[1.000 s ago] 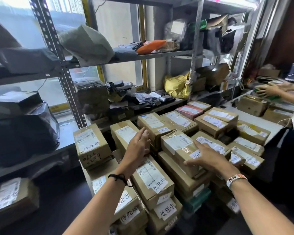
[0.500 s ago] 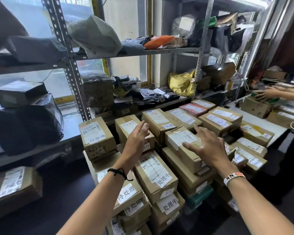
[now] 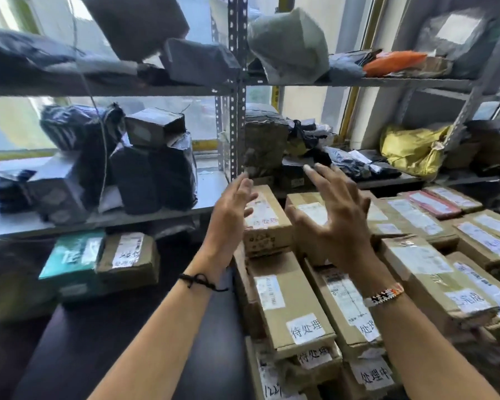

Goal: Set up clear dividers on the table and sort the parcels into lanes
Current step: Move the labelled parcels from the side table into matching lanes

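Note:
Several brown cardboard parcels with white labels are stacked in rows at the right, among them a long box (image 3: 292,307) in front and a smaller box (image 3: 264,223) behind it. My left hand (image 3: 231,215) is raised above the left edge of the stack, fingers apart, holding nothing. My right hand (image 3: 338,217) hovers over the second row with its fingers spread, also empty. No clear divider is in view. The picture is blurred by motion.
A grey metal shelf rack (image 3: 237,90) stands behind, loaded with black and grey bagged parcels. A yellow bag (image 3: 410,148) lies on its right side. A teal box (image 3: 72,255) and a brown box (image 3: 130,255) sit low at the left on a dark surface (image 3: 127,342).
The view has swung left and closer to the shelves. Both hands have lifted off the boxes and now hover higher with fingers spread. The person at the right is out of view.

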Demonstrator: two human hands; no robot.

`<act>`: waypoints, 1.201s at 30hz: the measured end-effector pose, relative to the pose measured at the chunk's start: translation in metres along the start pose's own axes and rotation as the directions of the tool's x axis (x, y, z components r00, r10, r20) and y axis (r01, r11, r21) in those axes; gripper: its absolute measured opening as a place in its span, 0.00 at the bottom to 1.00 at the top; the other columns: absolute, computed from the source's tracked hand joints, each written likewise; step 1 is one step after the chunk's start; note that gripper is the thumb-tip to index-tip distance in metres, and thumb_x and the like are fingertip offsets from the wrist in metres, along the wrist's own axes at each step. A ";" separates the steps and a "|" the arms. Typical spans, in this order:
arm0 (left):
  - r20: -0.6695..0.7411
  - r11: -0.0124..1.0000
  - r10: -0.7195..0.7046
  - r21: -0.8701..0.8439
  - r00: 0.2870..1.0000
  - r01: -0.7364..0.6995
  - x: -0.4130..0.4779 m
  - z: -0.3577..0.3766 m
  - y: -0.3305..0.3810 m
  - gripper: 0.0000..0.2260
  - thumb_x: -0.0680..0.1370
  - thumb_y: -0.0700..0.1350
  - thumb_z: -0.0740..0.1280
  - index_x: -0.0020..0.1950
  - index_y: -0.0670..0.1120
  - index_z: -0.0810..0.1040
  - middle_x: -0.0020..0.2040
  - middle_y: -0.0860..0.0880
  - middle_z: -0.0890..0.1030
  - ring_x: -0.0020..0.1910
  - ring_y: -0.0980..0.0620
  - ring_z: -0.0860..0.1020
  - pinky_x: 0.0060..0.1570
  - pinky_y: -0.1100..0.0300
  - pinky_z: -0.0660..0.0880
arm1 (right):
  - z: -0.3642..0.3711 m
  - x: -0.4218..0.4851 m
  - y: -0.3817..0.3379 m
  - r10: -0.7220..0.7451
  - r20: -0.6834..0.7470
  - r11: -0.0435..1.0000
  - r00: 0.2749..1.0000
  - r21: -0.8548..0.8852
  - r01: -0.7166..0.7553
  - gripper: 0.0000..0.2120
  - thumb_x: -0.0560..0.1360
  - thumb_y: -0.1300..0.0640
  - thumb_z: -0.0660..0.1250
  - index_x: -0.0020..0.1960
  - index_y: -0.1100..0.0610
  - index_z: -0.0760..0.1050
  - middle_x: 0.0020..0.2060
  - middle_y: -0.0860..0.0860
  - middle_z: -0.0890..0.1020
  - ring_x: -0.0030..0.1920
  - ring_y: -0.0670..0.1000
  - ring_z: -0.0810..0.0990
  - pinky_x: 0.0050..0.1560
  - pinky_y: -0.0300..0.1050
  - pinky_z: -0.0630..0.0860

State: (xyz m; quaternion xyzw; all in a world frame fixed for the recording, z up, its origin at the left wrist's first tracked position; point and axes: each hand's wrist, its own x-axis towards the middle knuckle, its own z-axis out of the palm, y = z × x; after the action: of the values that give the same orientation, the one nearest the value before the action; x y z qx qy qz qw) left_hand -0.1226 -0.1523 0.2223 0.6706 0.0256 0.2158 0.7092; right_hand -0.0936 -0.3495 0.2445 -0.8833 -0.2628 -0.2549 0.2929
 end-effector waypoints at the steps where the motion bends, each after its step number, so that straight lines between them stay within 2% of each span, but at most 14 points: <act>1: -0.040 1.000 0.013 -0.002 0.999 -0.013 0.002 -0.019 0.005 0.22 0.79 0.61 0.61 0.71 0.56 0.76 0.63 0.57 0.83 0.61 0.57 0.83 0.61 0.55 0.77 | 0.011 0.007 -0.020 -0.037 -0.001 0.999 0.999 0.034 0.037 0.40 0.72 0.29 0.58 0.80 0.46 0.66 0.80 0.47 0.66 0.82 0.49 0.56 0.75 0.49 0.54; 3: -0.113 1.000 0.030 -0.001 0.993 -0.030 0.004 -0.056 0.011 0.17 0.80 0.59 0.61 0.66 0.60 0.80 0.62 0.56 0.84 0.61 0.56 0.83 0.61 0.53 0.77 | 0.034 0.016 -0.055 -0.105 -0.010 0.990 0.994 0.090 0.105 0.39 0.73 0.30 0.60 0.80 0.46 0.68 0.79 0.47 0.67 0.82 0.49 0.58 0.74 0.48 0.53; 5: -0.187 1.000 0.019 -0.009 0.982 -0.022 0.008 -0.098 0.012 0.23 0.79 0.60 0.61 0.72 0.56 0.76 0.67 0.53 0.82 0.62 0.54 0.82 0.60 0.52 0.79 | 0.065 0.024 -0.092 -0.160 0.006 0.978 0.987 0.140 0.157 0.38 0.73 0.30 0.60 0.79 0.46 0.69 0.79 0.47 0.68 0.81 0.49 0.59 0.73 0.43 0.52; 8: -0.261 1.000 -0.014 -0.018 0.965 0.010 0.011 -0.156 0.006 0.26 0.79 0.58 0.61 0.76 0.51 0.72 0.69 0.51 0.79 0.63 0.54 0.81 0.49 0.64 0.80 | 0.116 0.030 -0.139 -0.191 0.082 0.962 0.978 0.214 0.170 0.38 0.73 0.30 0.61 0.79 0.44 0.68 0.79 0.46 0.68 0.79 0.49 0.63 0.71 0.38 0.52; 12: -0.362 0.995 -0.086 0.010 0.928 0.095 0.017 -0.232 -0.022 0.21 0.87 0.52 0.58 0.78 0.47 0.70 0.73 0.46 0.77 0.67 0.52 0.79 0.62 0.58 0.76 | 0.195 0.033 -0.185 -0.154 0.267 0.949 0.951 0.308 0.067 0.40 0.72 0.27 0.60 0.80 0.42 0.65 0.80 0.45 0.65 0.79 0.47 0.63 0.77 0.49 0.55; 16: -0.423 0.984 -0.145 0.037 0.895 0.176 0.028 -0.294 -0.052 0.24 0.83 0.57 0.61 0.77 0.48 0.71 0.70 0.49 0.78 0.66 0.54 0.79 0.69 0.53 0.74 | 0.278 0.037 -0.208 -0.038 0.424 0.926 0.905 0.356 -0.128 0.39 0.73 0.28 0.63 0.81 0.43 0.64 0.79 0.45 0.67 0.79 0.45 0.64 0.76 0.50 0.57; 19: -0.449 0.955 -0.231 0.066 0.863 0.289 0.035 -0.332 -0.083 0.28 0.82 0.59 0.61 0.79 0.47 0.69 0.73 0.48 0.76 0.72 0.50 0.75 0.77 0.48 0.67 | 0.342 0.033 -0.209 0.123 0.573 0.840 0.811 0.375 -0.393 0.36 0.77 0.34 0.69 0.80 0.43 0.64 0.79 0.44 0.68 0.78 0.45 0.64 0.76 0.48 0.56; 21: -0.450 0.922 -0.301 0.087 0.841 0.377 0.043 -0.356 -0.109 0.31 0.79 0.61 0.60 0.80 0.49 0.69 0.76 0.52 0.73 0.75 0.54 0.71 0.77 0.56 0.65 | 0.385 0.031 -0.209 0.211 0.654 0.765 0.726 0.352 -0.539 0.36 0.77 0.38 0.71 0.81 0.44 0.64 0.79 0.46 0.68 0.78 0.50 0.67 0.79 0.56 0.61; 23: -0.454 0.880 -0.342 0.153 0.823 0.450 0.052 -0.375 -0.133 0.24 0.84 0.55 0.58 0.80 0.50 0.69 0.75 0.55 0.71 0.73 0.57 0.69 0.71 0.67 0.64 | 0.421 0.031 -0.208 0.294 0.701 0.686 0.650 0.318 -0.654 0.37 0.77 0.41 0.73 0.82 0.46 0.62 0.79 0.50 0.69 0.76 0.53 0.70 0.77 0.56 0.66; 28: -0.473 0.777 -0.410 0.266 0.780 0.570 0.083 -0.403 -0.178 0.22 0.85 0.41 0.56 0.80 0.46 0.67 0.75 0.45 0.74 0.72 0.44 0.73 0.73 0.51 0.70 | 0.497 0.031 -0.206 0.449 0.745 0.505 0.493 0.243 -0.828 0.39 0.78 0.47 0.73 0.83 0.50 0.58 0.77 0.55 0.71 0.75 0.56 0.71 0.74 0.52 0.69; 30: -0.473 0.736 -0.420 0.321 0.774 0.596 0.087 -0.407 -0.194 0.21 0.85 0.41 0.57 0.79 0.45 0.68 0.73 0.48 0.74 0.71 0.47 0.73 0.66 0.67 0.68 | 0.518 0.024 -0.203 0.476 0.764 0.460 0.436 0.206 -0.864 0.40 0.79 0.50 0.74 0.84 0.51 0.58 0.75 0.55 0.74 0.73 0.57 0.74 0.74 0.53 0.71; 32: -0.462 0.717 -0.404 0.376 0.789 0.587 0.086 -0.408 -0.207 0.20 0.84 0.39 0.57 0.77 0.44 0.71 0.62 0.53 0.75 0.62 0.53 0.74 0.50 0.80 0.65 | 0.531 0.014 -0.198 0.479 0.781 0.448 0.400 0.175 -0.877 0.38 0.78 0.55 0.74 0.83 0.52 0.61 0.72 0.53 0.77 0.70 0.56 0.77 0.73 0.54 0.73; 34: -0.442 0.699 -0.413 0.406 0.796 0.589 0.085 -0.408 -0.215 0.20 0.84 0.40 0.58 0.76 0.46 0.71 0.59 0.56 0.74 0.59 0.55 0.74 0.51 0.73 0.69 | 0.539 0.004 -0.194 0.468 0.799 0.412 0.377 0.179 -0.893 0.31 0.79 0.58 0.73 0.79 0.51 0.68 0.68 0.52 0.81 0.64 0.53 0.80 0.68 0.50 0.77; 36: -0.421 0.692 -0.430 0.415 0.799 0.591 0.085 -0.408 -0.220 0.21 0.84 0.41 0.58 0.78 0.47 0.69 0.65 0.55 0.75 0.64 0.52 0.76 0.63 0.59 0.73 | 0.540 -0.003 -0.190 0.470 0.789 0.406 0.394 0.203 -0.891 0.24 0.79 0.59 0.71 0.74 0.49 0.75 0.62 0.49 0.84 0.58 0.49 0.82 0.56 0.40 0.78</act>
State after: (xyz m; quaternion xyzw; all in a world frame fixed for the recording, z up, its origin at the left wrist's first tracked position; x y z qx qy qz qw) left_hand -0.1184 0.2587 -0.0087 0.7642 0.3752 0.0880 0.5172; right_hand -0.0527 0.1327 -0.0619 -0.7875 0.0093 0.3071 0.5343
